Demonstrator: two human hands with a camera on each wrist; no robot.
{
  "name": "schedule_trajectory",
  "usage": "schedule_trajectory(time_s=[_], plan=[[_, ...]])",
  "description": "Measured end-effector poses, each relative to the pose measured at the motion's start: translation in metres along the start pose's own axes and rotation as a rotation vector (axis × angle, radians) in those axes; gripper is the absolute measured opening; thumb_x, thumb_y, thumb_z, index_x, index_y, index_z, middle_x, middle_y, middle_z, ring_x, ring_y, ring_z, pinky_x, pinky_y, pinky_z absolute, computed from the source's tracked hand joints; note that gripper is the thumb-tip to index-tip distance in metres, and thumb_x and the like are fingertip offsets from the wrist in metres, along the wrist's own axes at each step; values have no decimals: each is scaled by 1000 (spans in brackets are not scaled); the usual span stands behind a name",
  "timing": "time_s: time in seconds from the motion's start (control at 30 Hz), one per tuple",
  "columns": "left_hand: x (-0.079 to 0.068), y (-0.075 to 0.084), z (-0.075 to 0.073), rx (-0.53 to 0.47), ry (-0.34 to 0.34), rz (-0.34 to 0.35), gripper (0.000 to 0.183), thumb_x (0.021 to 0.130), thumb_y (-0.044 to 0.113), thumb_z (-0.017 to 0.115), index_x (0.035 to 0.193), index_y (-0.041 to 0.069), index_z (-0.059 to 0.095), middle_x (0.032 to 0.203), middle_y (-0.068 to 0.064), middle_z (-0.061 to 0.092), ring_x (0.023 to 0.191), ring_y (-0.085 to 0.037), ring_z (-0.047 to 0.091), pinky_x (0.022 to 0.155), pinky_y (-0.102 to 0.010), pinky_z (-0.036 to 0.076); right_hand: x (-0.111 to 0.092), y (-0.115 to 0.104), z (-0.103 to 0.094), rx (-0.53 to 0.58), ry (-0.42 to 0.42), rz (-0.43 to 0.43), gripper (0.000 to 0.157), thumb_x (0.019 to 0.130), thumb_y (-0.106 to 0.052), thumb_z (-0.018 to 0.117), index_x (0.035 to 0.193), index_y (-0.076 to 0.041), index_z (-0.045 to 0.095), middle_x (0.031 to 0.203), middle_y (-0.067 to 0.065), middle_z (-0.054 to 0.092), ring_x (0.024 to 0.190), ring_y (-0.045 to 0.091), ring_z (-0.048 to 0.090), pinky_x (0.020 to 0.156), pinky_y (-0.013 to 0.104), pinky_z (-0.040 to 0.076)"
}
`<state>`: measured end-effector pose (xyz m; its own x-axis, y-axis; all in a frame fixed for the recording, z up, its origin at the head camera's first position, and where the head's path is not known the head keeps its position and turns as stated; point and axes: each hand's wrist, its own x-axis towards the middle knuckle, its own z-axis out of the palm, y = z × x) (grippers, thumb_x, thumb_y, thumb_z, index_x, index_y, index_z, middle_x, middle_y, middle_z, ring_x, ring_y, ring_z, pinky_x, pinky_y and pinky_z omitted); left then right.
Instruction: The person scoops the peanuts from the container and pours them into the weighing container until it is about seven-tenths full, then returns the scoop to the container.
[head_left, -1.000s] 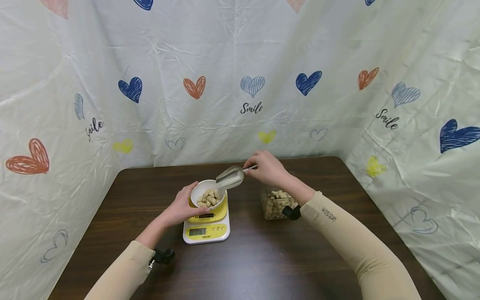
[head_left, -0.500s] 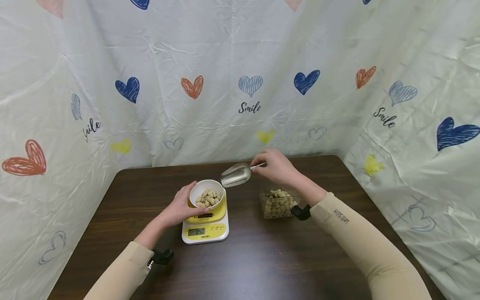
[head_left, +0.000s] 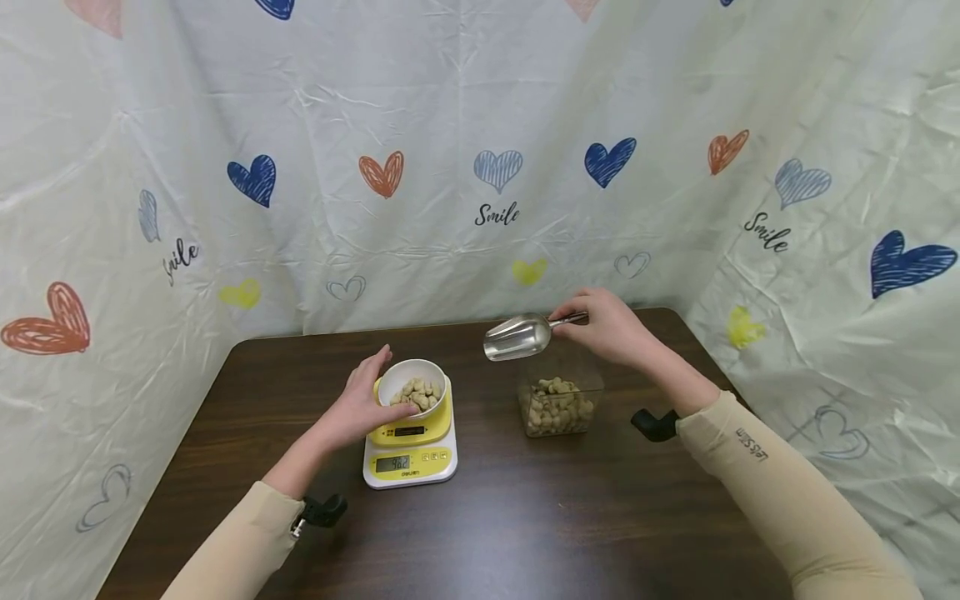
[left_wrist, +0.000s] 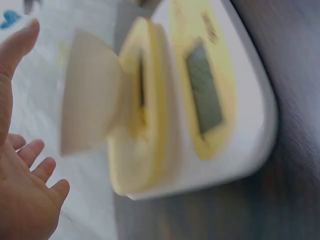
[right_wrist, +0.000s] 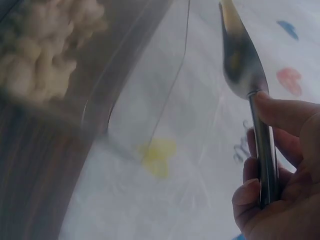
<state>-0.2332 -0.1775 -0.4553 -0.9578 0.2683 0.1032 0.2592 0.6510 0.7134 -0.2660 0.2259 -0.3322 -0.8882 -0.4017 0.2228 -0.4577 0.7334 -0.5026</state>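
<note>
While the left hand (head_left: pixel 358 407) stands with thumb and fingers spread beside the white bowl (head_left: pixel 396 382), the left wrist view showing a gap between them, the right hand (head_left: pixel 609 327) grips the metal scoop (head_left: pixel 519 337) by its handle. Just right of the left hand, the bowl holds peanuts (head_left: pixel 417 393) and sits on the yellow and white scale (head_left: pixel 431 473); the scoop points left from the right hand, well apart from the bowl. Both forearms slant inward, the right hand in the air near the clear container (head_left: pixel 595 395). Behind hangs the heart-printed curtain (head_left: pixel 442 267).
</note>
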Motion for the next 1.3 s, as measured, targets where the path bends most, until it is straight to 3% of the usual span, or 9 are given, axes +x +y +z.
schedule_trajectory(time_s=[0.3, 0.53, 0.63, 0.9, 1.3], plan=[[3, 51, 2, -30, -16, 102, 103, 68, 62, 71, 146, 39, 9, 145, 14, 23, 134, -15, 19, 100, -50, 29, -17, 26, -26, -33, 32, -6, 16, 85, -27, 69, 101, -25, 70, 99, -8, 62, 90, 11, 55, 75, 36, 44], [10, 85, 20, -179, -87, 198, 103, 70, 51, 76, 147, 36, 10, 145, 7, 28, 131, -20, 32, 102, -46, 30, -23, 39, -38, -103, 48, -47, 15, 84, -26, 70, 99, -23, 71, 96, -7, 63, 92, 15, 53, 78, 38, 40], [15, 96, 31, -180, -107, 225, 103, 69, 53, 76, 147, 35, 11, 144, 7, 30, 131, -20, 33, 102, -45, 31, -26, 42, -41, -131, 32, -33, 15, 84, -27, 70, 99, -24, 71, 97, -7, 61, 96, 16, 49, 79, 39, 38], [30, 112, 67, -150, -173, 230, 103, 69, 59, 72, 148, 34, 10, 145, 8, 27, 131, -15, 31, 100, -41, 33, -30, 46, -38, -242, 8, -77, 16, 82, -26, 72, 98, -25, 72, 99, -7, 59, 98, 20, 43, 79, 40, 36], [57, 121, 112, -128, -234, 142, 108, 69, 56, 74, 149, 30, 6, 149, 4, 19, 134, -14, 25, 101, -38, 31, -26, 45, -20, -387, -3, -199, 16, 77, -23, 76, 92, -27, 73, 92, -10, 63, 93, 18, 44, 74, 36, 39]])
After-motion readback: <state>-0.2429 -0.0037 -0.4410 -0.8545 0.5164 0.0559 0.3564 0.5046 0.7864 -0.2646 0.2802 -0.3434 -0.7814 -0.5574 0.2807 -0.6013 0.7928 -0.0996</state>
